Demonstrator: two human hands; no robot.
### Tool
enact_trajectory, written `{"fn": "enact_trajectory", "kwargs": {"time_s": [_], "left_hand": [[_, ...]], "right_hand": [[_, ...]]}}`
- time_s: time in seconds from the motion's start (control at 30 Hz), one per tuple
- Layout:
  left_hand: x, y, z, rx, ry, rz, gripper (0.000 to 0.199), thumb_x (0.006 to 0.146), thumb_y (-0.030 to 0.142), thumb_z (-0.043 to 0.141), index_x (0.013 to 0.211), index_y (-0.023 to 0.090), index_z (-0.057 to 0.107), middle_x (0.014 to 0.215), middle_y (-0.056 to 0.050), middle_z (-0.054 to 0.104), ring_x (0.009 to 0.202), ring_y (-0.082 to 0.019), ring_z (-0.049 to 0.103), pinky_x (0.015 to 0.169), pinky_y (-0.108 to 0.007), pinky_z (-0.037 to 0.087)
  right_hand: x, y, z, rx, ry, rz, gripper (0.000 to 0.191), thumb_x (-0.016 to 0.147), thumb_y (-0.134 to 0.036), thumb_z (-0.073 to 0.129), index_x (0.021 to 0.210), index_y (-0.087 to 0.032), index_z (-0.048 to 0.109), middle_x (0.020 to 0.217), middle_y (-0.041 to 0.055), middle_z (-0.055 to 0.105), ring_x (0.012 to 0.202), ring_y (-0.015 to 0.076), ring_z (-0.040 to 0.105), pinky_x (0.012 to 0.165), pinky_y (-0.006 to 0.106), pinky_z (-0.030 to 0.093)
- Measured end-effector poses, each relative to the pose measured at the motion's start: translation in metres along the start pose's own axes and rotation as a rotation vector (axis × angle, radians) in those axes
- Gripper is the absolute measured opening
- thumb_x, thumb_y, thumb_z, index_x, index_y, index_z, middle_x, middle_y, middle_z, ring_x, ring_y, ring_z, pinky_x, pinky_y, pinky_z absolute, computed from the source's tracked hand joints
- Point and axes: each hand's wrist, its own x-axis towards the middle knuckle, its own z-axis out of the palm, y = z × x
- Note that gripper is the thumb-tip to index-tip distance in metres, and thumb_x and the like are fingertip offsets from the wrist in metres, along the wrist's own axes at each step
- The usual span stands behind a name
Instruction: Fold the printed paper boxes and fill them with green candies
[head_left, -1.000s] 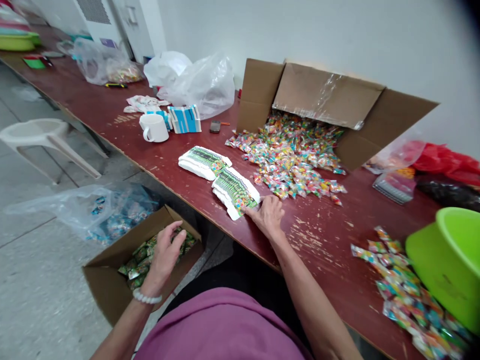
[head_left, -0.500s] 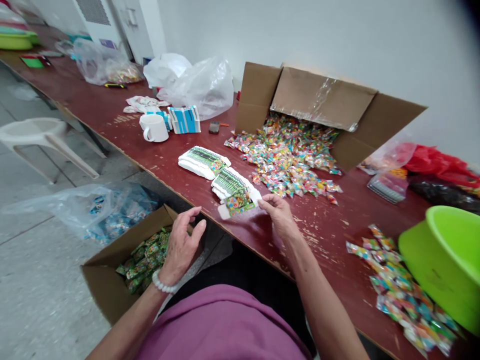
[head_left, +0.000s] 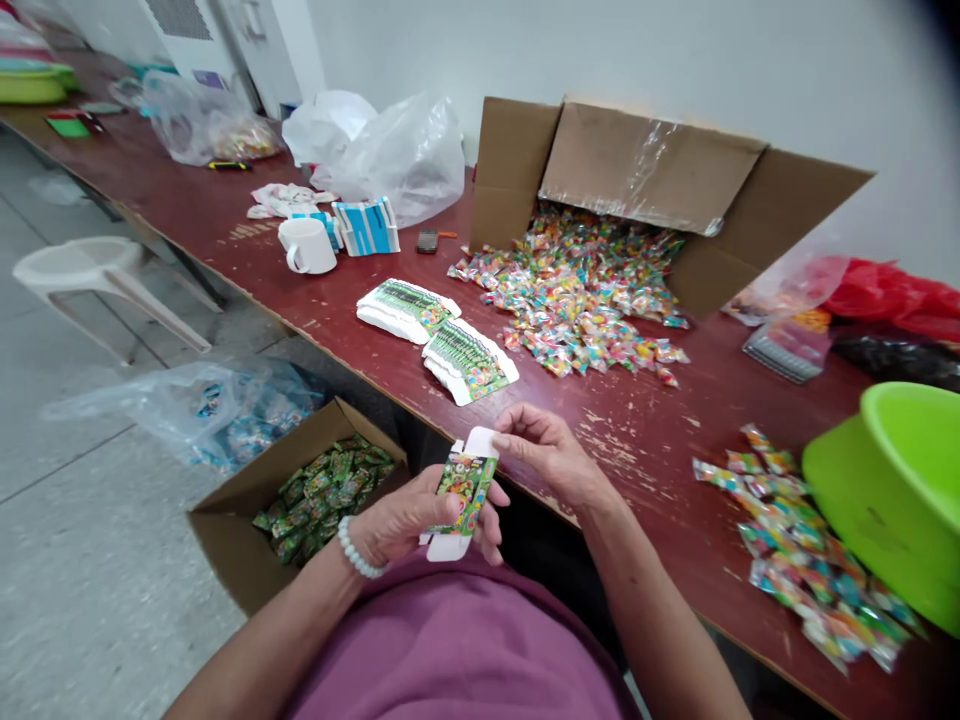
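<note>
My left hand (head_left: 431, 515) grips a small green printed candy box (head_left: 466, 480) in front of my body, thumb across its face. White end flaps stick out at its top and bottom. At the top flap, my right hand (head_left: 551, 455) has thumb and forefinger closed on the white cardboard. Beyond, on the table, lie two fanned stacks of flat green-and-white boxes, a nearer stack (head_left: 472, 362) and a farther stack (head_left: 409, 310). Wrapped candies (head_left: 577, 310) spill from a cardboard carton (head_left: 645, 180) lying on its side behind them.
Below the table edge on my left stands an open carton (head_left: 232, 560) holding green packets (head_left: 330, 490). A lime-green basin (head_left: 847, 480) sits at right beside more wrapped candies (head_left: 810, 560). A white mug (head_left: 309, 248) and plastic bags (head_left: 412, 160) are farther back. A white stool (head_left: 82, 265) stands left.
One box has come off the nearer stack in my right hand and is now close to my body. My left hand has moved right and closed around it.
</note>
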Motion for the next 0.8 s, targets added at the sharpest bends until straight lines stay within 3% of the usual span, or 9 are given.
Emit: {"fn": "enact_trajectory", "kwargs": {"time_s": [0.2, 0.27, 0.37, 0.43, 0.53, 0.6, 0.73, 0.8], "left_hand": [[0.003, -0.001, 0.009, 0.153, 0.219, 0.079, 0.049, 0.072, 0.054, 0.080, 0.094, 0.012, 0.068, 0.070, -0.006, 0.071, 0.059, -0.019, 0.070, 0.067, -0.032, 0.054], [0.007, -0.002, 0.013, 0.234, 0.277, 0.085, 0.044, 0.075, 0.052, 0.079, 0.090, 0.012, 0.068, 0.068, -0.005, 0.070, 0.056, -0.018, 0.068, 0.065, -0.031, 0.054], [0.014, -0.004, 0.017, 0.312, 0.372, 0.081, 0.038, 0.081, 0.050, 0.073, 0.079, 0.013, 0.066, 0.061, -0.003, 0.066, 0.050, -0.016, 0.063, 0.056, -0.029, 0.051], [0.018, -0.005, 0.018, 0.357, 0.411, 0.102, 0.035, 0.082, 0.047, 0.073, 0.076, 0.013, 0.066, 0.062, -0.003, 0.066, 0.055, -0.015, 0.063, 0.057, -0.026, 0.050], [0.019, -0.004, 0.015, 0.424, 0.449, 0.167, 0.027, 0.080, 0.037, 0.077, 0.090, 0.014, 0.069, 0.085, -0.004, 0.071, 0.078, -0.015, 0.066, 0.073, -0.024, 0.052], [0.017, -0.004, 0.013, 0.389, 0.476, 0.197, 0.035, 0.080, 0.034, 0.078, 0.107, 0.016, 0.066, 0.101, -0.005, 0.071, 0.089, -0.016, 0.066, 0.081, -0.028, 0.054], [0.013, -0.007, 0.017, 0.295, 0.560, 0.286, 0.061, 0.079, 0.031, 0.078, 0.129, 0.020, 0.046, 0.097, -0.004, 0.071, 0.082, -0.018, 0.069, 0.074, -0.030, 0.057], [0.013, -0.011, 0.021, 0.304, 0.606, 0.349, 0.074, 0.079, 0.028, 0.078, 0.139, 0.025, 0.034, 0.095, -0.002, 0.071, 0.080, -0.017, 0.069, 0.073, -0.029, 0.057]], "right_hand": [[-0.007, 0.000, 0.006, 0.031, 0.067, -0.031, 0.032, 0.078, -0.049, 0.078, 0.096, -0.024, 0.068, 0.087, 0.0005, 0.069, 0.078, 0.0146, 0.063, 0.071, 0.027, 0.052], [-0.012, 0.001, 0.010, 0.061, 0.028, -0.012, 0.041, 0.074, -0.050, 0.081, 0.103, -0.024, 0.067, 0.093, 0.0021, 0.071, 0.081, 0.0160, 0.066, 0.073, 0.028, 0.054], [-0.020, 0.007, 0.017, 0.087, -0.091, 0.075, 0.035, 0.079, -0.048, 0.077, 0.099, -0.022, 0.064, 0.079, -0.0003, 0.069, 0.058, 0.0141, 0.064, 0.054, 0.026, 0.050], [-0.024, 0.012, 0.019, 0.057, -0.049, 0.068, 0.027, 0.086, -0.047, 0.070, 0.089, -0.021, 0.063, 0.062, -0.0043, 0.062, 0.043, 0.0113, 0.055, 0.044, 0.023, 0.042], [-0.024, 0.015, 0.018, -0.089, 0.161, -0.044, 0.026, 0.086, -0.045, 0.071, 0.083, -0.020, 0.066, 0.067, -0.0019, 0.065, 0.053, 0.0112, 0.057, 0.051, 0.023, 0.044], [-0.021, 0.014, 0.014, -0.163, 0.219, -0.064, 0.026, 0.085, -0.045, 0.073, 0.086, -0.019, 0.070, 0.080, 0.0019, 0.071, 0.067, 0.0136, 0.061, 0.062, 0.025, 0.049], [-0.017, 0.016, 0.016, -0.009, 0.287, -0.010, 0.045, 0.076, -0.041, 0.080, 0.112, -0.023, 0.061, 0.081, -0.0010, 0.070, 0.072, 0.0157, 0.065, 0.069, 0.028, 0.052], [-0.018, 0.021, 0.022, 0.097, 0.358, -0.036, 0.054, 0.072, -0.038, 0.084, 0.115, -0.027, 0.054, 0.077, -0.0047, 0.068, 0.071, 0.0152, 0.065, 0.069, 0.028, 0.052]]}}
